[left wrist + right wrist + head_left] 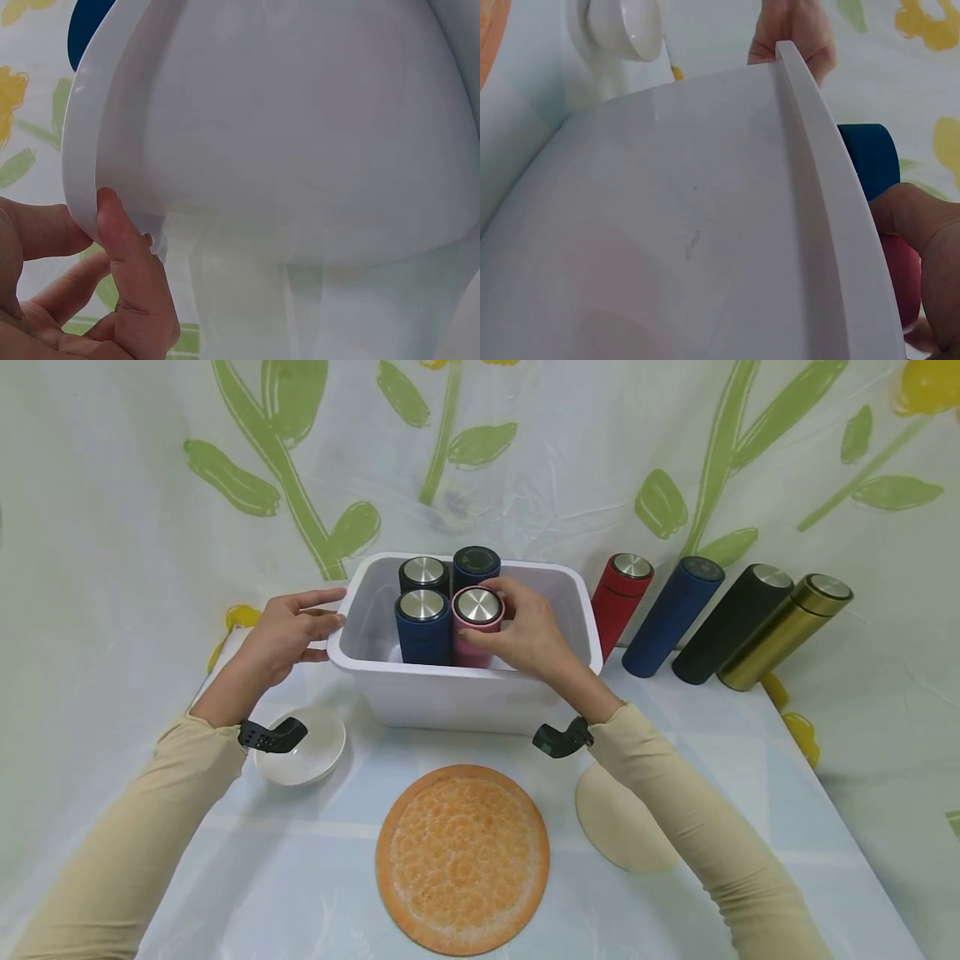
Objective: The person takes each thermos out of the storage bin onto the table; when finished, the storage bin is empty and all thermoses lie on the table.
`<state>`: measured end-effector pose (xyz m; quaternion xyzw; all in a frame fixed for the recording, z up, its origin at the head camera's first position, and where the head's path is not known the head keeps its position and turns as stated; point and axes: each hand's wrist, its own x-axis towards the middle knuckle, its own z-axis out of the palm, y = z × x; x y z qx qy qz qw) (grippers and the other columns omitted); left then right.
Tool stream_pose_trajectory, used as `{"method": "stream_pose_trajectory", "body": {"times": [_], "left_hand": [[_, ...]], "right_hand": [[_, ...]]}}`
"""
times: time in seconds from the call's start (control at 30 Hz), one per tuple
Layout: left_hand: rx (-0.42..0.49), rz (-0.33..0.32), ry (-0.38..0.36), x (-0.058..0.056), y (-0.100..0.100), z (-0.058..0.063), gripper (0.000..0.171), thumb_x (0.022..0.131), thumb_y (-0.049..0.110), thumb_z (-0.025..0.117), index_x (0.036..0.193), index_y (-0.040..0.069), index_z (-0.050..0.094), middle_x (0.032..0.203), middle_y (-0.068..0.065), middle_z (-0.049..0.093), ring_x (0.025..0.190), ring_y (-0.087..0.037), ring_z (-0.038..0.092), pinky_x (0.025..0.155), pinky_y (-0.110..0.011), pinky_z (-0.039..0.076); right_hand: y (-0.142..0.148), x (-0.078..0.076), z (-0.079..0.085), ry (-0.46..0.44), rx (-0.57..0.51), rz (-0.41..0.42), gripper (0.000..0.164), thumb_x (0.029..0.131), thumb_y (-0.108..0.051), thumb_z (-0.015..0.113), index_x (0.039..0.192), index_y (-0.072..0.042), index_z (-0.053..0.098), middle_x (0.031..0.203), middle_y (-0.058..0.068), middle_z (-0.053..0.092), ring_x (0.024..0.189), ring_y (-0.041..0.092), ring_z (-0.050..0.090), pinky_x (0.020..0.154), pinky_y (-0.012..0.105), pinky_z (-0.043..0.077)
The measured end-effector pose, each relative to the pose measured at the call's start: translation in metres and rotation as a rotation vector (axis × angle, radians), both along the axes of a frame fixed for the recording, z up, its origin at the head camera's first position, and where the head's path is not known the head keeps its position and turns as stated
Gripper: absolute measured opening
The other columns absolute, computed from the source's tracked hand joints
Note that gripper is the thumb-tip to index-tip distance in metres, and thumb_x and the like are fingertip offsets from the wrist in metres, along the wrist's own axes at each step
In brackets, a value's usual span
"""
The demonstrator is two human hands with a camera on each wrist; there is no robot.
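Note:
A pink tumbler (477,614) with a silver lid stands in a white tub (450,697). My right hand (525,622) grips it near the top, thumb on the near side and fingers behind. Beside it in the tub stand a dark blue tumbler (423,631) with a silver lid, a black one (424,575) and a blue one with a dark lid (477,564). At the tub's left end, my left hand (288,631) pinches the rim (79,172). The right wrist view shows the pink tumbler (901,281) past the tub's edge, its lower part hidden.
Right of the tub stand red (621,597), blue (671,618), black (731,627) and gold (783,635) tumblers. A white bowl (303,752) sits below my left wrist. A round orange-brown mat (462,860) lies in front, with a cream disc (618,818) partly under my right forearm.

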<state>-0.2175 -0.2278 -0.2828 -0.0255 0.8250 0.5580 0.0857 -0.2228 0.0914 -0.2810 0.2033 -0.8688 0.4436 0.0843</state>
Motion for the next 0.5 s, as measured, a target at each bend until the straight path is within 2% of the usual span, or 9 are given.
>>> {"method": "stream_pose_trajectory", "body": {"times": [0.13, 0.27, 0.5], "left_hand": [[-0.006, -0.003, 0.003, 0.001, 0.001, 0.000, 0.055, 0.102, 0.020, 0.056, 0.155, 0.018, 0.040, 0.140, -0.018, 0.054, 0.105, -0.021, 0.059, 0.075, -0.026, 0.056], [-0.010, 0.000, 0.004, 0.002, 0.001, 0.001, 0.055, 0.102, 0.021, 0.056, 0.155, 0.018, 0.039, 0.140, -0.019, 0.054, 0.106, -0.022, 0.060, 0.075, -0.026, 0.056], [-0.002, -0.010, -0.001, 0.001, 0.002, -0.001, 0.055, 0.103, 0.021, 0.056, 0.155, 0.018, 0.039, 0.141, -0.019, 0.053, 0.106, -0.020, 0.061, 0.077, -0.026, 0.057]], "right_hand": [[0.001, 0.002, 0.001, -0.039, 0.030, -0.006, 0.061, 0.075, -0.022, 0.088, 0.124, -0.007, 0.056, 0.116, 0.006, 0.063, 0.104, 0.019, 0.061, 0.090, 0.033, 0.050], [0.002, 0.003, 0.003, -0.070, 0.068, 0.032, 0.064, 0.076, -0.024, 0.088, 0.126, -0.006, 0.053, 0.120, 0.007, 0.061, 0.109, 0.020, 0.059, 0.093, 0.034, 0.050], [0.013, 0.010, -0.001, -0.006, 0.067, 0.076, 0.061, 0.076, -0.022, 0.088, 0.126, -0.004, 0.057, 0.118, 0.007, 0.063, 0.107, 0.020, 0.059, 0.092, 0.035, 0.050]]}}
